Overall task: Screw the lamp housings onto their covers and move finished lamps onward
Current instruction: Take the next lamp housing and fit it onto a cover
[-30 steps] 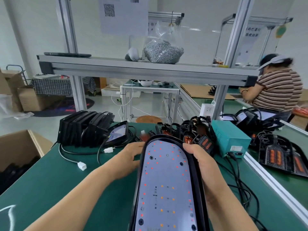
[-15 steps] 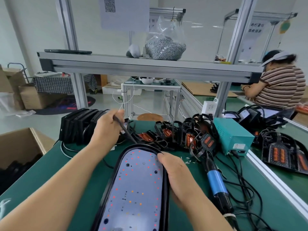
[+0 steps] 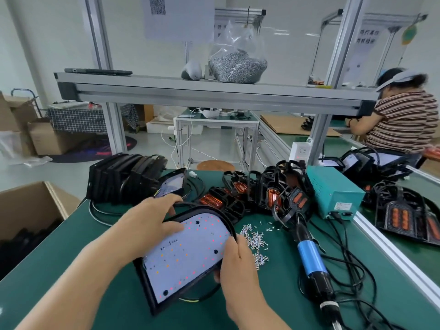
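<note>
A black lamp housing (image 3: 188,256) with a white LED board lies tilted on the green table, its rounded end pointing far right. My left hand (image 3: 150,220) rests on its upper left edge, fingers spread over the board. My right hand (image 3: 235,263) grips its right rim. A pile of small silver screws (image 3: 254,241) lies just right of the lamp. A blue-handled electric screwdriver (image 3: 309,256) lies on the table further right. Black covers with orange parts (image 3: 259,194) are heaped behind.
A stack of black housings (image 3: 126,177) stands at the back left. A teal power box (image 3: 333,191) sits at right with cables (image 3: 345,253) trailing forward. An open cardboard box (image 3: 28,210) is beside the table's left edge. Another person (image 3: 402,120) works at far right.
The lamp has been lowered and turned so its rounded end points right. My left hand came back from the far stack onto the lamp's edge. My right hand stays on the right rim.
</note>
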Motion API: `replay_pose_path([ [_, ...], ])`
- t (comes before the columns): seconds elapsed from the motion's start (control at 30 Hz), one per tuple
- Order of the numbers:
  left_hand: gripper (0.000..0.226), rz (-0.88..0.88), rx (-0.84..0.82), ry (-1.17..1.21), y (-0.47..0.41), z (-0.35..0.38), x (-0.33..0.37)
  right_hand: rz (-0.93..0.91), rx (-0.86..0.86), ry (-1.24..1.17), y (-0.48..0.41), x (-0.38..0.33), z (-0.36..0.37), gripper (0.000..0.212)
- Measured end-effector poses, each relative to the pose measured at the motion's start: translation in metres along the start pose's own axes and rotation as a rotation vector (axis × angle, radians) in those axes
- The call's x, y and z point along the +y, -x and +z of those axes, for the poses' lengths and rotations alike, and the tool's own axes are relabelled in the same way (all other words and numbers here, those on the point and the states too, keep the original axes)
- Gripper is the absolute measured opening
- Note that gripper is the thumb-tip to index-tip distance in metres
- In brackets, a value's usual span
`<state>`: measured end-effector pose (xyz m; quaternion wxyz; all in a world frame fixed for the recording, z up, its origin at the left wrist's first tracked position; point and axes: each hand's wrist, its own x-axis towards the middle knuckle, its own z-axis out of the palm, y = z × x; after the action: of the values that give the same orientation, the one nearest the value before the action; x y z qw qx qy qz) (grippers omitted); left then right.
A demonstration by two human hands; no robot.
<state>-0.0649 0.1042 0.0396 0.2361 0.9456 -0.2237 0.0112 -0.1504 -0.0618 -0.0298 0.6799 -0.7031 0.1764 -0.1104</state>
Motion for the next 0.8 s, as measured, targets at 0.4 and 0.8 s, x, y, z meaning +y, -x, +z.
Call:
replay_pose_path([
  [0.4,0.013,0.04,-0.418,0.078,0.006,0.041,-0.024,-0.36,0.051,0.797,-0.082,-0.012,-0.047,0.029],
  [0.8,0.037,0.081,-0.321,-0.072,-0.011,0.066,-0.008,-0.639,0.002,1.201,-0.128,0.005,-0.035,0.032],
])
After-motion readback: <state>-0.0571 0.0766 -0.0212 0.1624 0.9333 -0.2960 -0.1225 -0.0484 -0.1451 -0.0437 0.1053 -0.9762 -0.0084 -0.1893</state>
